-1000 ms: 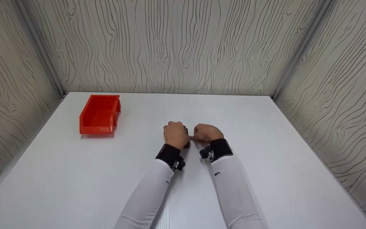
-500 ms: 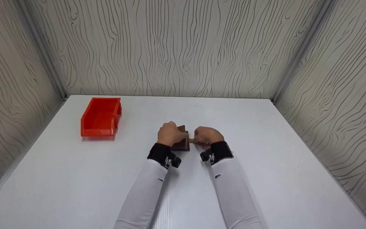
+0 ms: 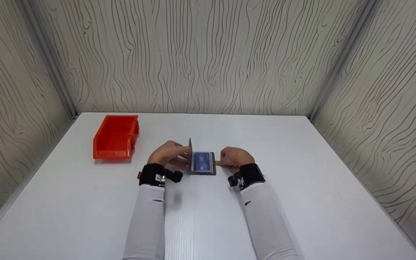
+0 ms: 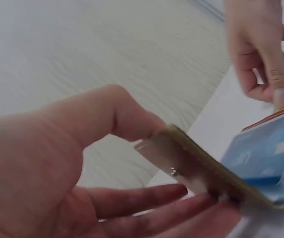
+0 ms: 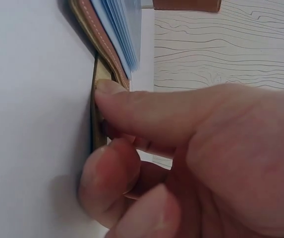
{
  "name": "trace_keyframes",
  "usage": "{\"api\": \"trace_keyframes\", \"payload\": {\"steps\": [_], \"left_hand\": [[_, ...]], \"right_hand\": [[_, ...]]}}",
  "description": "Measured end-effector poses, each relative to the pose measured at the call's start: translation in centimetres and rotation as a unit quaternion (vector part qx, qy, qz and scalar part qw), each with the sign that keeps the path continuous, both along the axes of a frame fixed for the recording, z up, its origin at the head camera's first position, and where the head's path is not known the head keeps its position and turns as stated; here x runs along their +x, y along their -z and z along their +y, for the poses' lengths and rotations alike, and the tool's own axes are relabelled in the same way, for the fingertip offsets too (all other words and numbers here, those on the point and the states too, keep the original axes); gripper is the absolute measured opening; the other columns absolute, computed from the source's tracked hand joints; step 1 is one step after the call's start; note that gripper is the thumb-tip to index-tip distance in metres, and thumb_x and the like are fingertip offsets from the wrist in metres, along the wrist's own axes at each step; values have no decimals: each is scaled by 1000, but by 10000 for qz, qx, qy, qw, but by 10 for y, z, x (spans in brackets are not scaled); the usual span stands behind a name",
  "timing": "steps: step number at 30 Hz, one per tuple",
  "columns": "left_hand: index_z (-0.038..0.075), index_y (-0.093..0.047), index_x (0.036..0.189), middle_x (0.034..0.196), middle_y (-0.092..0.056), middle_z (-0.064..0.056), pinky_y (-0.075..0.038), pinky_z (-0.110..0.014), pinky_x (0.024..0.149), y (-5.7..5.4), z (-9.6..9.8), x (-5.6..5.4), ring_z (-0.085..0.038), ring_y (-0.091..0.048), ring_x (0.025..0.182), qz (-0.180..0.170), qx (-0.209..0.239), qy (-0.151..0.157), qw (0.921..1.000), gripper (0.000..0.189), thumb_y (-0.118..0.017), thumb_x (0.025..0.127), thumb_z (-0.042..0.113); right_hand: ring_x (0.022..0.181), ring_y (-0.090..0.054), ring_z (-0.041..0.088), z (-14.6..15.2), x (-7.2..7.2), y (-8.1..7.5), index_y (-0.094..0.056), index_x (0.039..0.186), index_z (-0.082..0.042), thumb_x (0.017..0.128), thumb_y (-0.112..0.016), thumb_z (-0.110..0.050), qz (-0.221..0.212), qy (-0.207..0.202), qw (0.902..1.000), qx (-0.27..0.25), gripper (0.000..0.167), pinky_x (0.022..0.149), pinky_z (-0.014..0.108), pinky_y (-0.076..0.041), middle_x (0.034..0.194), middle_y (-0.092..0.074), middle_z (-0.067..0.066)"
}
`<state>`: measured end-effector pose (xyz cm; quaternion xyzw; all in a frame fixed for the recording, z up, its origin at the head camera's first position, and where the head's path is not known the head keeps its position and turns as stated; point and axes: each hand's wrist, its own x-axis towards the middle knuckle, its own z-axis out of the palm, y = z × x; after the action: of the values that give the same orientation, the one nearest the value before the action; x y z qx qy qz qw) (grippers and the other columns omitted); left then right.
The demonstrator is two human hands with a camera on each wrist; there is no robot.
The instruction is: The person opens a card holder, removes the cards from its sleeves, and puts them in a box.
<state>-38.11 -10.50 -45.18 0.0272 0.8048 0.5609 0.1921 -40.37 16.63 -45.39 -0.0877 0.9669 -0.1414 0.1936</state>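
Note:
A brown card holder (image 3: pixel 214 164) lies spread on the white table, its cover (image 3: pixel 190 155) standing upright on the left. Clear sleeves with a blue card (image 3: pixel 202 161) show inside. My left hand (image 3: pixel 168 153) holds the raised cover from its outer side; the left wrist view has a digit at the cover's top edge and other fingers along its lower part, near a metal snap (image 4: pixel 173 171). On the right, my right hand (image 3: pixel 237 156) pinches the narrow strap (image 5: pixel 102 69) between thumb and fingers, close to the tabletop. Stacked sleeves (image 5: pixel 117 29) fan up beside it in the right wrist view.
An orange-red plastic bin (image 3: pixel 112 154) stands at the back left of the white table (image 3: pixel 208 216). Wood-grain panels (image 3: pixel 193 54) rise behind the table and at both sides. Each wrist wears a black band with a small camera.
My left hand has moved left and swung the cover up and over, exposing the sleeves and blue card. The right hand stays at the strap.

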Motion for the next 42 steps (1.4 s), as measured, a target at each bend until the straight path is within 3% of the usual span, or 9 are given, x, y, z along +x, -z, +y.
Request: {"api": "trace_keyframes", "payload": {"steps": [5, 8, 12, 16, 20, 31, 35, 39, 42], "left_hand": [[0, -58, 152, 143, -70, -19, -54, -48, 118, 17, -23, -4, -32, -70, 124, 23, 58, -48, 10000, 61, -63, 97, 25], [0, -51, 158, 147, -67, -22, -50, -50, 121, 29, -30, -5, -34, -64, 130, 22, -127, -173, 9998, 67, -63, 97, 24], [-2, -63, 145, 140, -70, -22, -59, -42, 110, 42, -29, -4, -33, -66, 126, -131, -195, -532, 9983, 56, -71, 99, 29], [1, -74, 123, 119, -73, -15, -65, -29, 82, 51, -26, -5, -28, -68, 106, -368, -242, -1076, 9932, 41, -79, 98, 33], [4, -78, 106, 97, -70, -8, -58, -23, 67, 51, -26, -6, -22, -67, 84, -368, -513, -1242, 9902, 30, -81, 96, 33], [11, -68, 68, 62, -58, 1, -49, -25, 55, 41, -21, -4, -16, -58, 59, 206, -1363, -1150, 9838, 30, -81, 87, 30], [11, -66, 67, 60, -56, 2, -46, -25, 54, 40, -20, -7, -15, -56, 58, 251, -1622, -1157, 9796, 31, -81, 85, 31], [7, -69, 75, 64, -57, -1, -46, -27, 57, 36, -20, -11, -16, -57, 62, 55, -1874, -1145, 9756, 31, -81, 84, 34], [6, -71, 81, 68, -58, -2, -47, -29, 58, 41, -24, -19, -19, -58, 66, -77, -2038, -1079, 9730, 36, -81, 83, 40]], "right_hand": [[68, -55, 15, 0, 0, 3, -73, 106, -6, 103, -71, -34, -42, 56, 9999, -94, 28, 60, 28, -43, 74, -60, -1], [69, -54, 15, 2, 0, 4, -72, 104, -7, 104, -70, -31, -16, -23, 9999, -109, 24, 62, 29, -43, 73, -59, -1], [69, -53, 16, 4, 3, 7, -72, 103, -7, 104, -68, -26, -40, -126, 9999, -90, 19, 62, 29, -43, 73, -58, -1], [69, -54, 16, 5, 5, 8, -72, 103, -8, 103, -67, -23, -119, -70, 9999, -100, 15, 62, 29, -43, 75, -59, 0], [71, -54, 17, 5, 4, 7, -71, 101, -9, 104, -68, -27, -101, -54, 9999, -80, 18, 63, 30, -43, 75, -58, -1], [66, -52, 15, 3, 3, 7, -69, 99, -8, 104, -68, -31, -13, -168, 9997, -197, 24, 59, 27, -42, 73, -56, -2], [64, -52, 14, 3, 1, 5, -68, 97, -8, 105, -69, -34, -7, -180, 9997, -152, 27, 58, 27, -42, 70, -56, -3], [64, -52, 14, 3, 0, 3, -67, 99, -10, 104, -68, -36, -32, -162, 9997, -165, 26, 58, 27, -42, 69, -56, -3], [64, -53, 14, 4, -1, 1, -67, 100, -9, 105, -67, -32, -63, -188, 9996, -182, 23, 57, 27, -42, 70, -56, -3]]}}
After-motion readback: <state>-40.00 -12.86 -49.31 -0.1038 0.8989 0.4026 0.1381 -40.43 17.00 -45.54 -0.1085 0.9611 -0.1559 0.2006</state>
